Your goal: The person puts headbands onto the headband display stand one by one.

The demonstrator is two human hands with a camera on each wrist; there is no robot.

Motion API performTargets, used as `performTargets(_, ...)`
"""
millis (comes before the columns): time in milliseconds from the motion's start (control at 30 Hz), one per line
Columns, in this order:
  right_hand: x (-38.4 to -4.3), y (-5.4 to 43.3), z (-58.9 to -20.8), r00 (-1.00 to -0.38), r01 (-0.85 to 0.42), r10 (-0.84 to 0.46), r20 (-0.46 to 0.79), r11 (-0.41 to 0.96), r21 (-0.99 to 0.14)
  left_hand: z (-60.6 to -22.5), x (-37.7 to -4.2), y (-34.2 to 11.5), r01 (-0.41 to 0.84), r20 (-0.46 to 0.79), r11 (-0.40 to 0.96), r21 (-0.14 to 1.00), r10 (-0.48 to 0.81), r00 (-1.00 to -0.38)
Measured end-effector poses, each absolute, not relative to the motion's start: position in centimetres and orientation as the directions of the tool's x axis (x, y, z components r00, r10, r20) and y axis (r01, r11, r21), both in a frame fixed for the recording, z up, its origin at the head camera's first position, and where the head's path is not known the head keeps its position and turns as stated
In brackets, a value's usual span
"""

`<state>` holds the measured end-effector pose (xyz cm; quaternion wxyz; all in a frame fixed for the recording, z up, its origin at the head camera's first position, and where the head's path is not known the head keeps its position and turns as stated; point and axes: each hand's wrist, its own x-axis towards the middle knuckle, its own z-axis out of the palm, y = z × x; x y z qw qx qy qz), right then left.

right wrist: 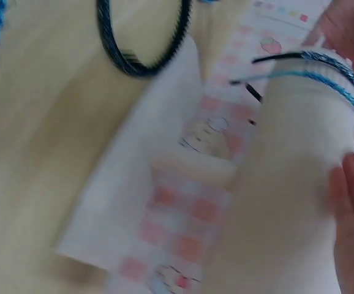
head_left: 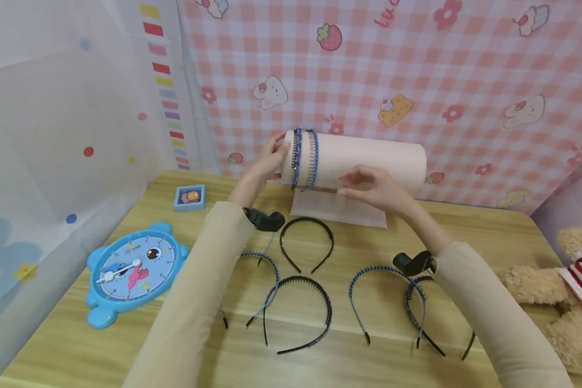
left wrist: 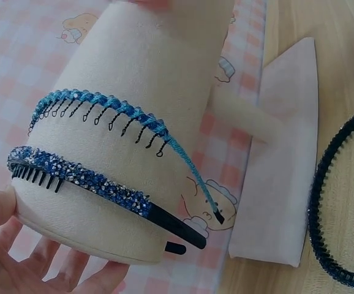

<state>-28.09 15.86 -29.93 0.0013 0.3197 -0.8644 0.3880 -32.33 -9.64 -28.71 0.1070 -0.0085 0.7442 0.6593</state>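
Left hand (head_left: 271,158) grips end of cylinder (head_left: 364,156); right hand (head_left: 375,188) loosely spread nearby. Tilting could let blue headbands (head_left: 297,157) slip off.

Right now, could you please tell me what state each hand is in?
Left hand: closed on one end of the pale roll, holding it.
Right hand: open, holding nothing, by the roll's front.

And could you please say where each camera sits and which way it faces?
Head: worn there, facing forward and down at the stand; left hand, right hand, sleeves show.
Left wrist: worn there, facing the stand's left end; left hand shows.
Right wrist: worn there, facing along the stand; both hands show.
Both wrist views share two headbands on the stand.
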Motion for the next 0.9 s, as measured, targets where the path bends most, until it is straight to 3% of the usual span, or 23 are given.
performTargets(167, -28.9, 15.3, -33.5, -0.722, -0.502, -0.692, -0.007, 0.53, -0.684, -28.5, -32.4, -9.8, -0.155, -0.173, 0.142, 0.978, 0.118, -0.978)
performTargets(300, -29.6, 14.6, -36.1, -0.737, -0.428, -0.648, -0.193, 0.667, -0.61, -28.5, -32.3, -9.8, -0.16, -0.178, 0.146, 0.976, 0.118, -0.977)
performTargets(533, -29.9, 12.6, -38.8, -0.815, -0.367, -0.533, -0.225, 0.777, -0.511, -28.7, -32.1, -9.5, -0.154, -0.17, 0.139, 0.978, 0.114, -0.979)
performTargets(667, -29.6, 11.6, -38.9, -0.858, -0.277, -0.449, -0.248, 0.812, -0.513, -28.7, -32.0, -9.5, -0.148, -0.164, 0.131, 0.98, 0.119, -0.979)
performTargets(900, -29.6, 11.5, -38.3, -0.852, -0.154, -0.412, -0.324, 0.788, -0.596, -28.7, -32.2, -9.6, -0.145, -0.162, 0.133, 0.98, 0.123, -0.979)
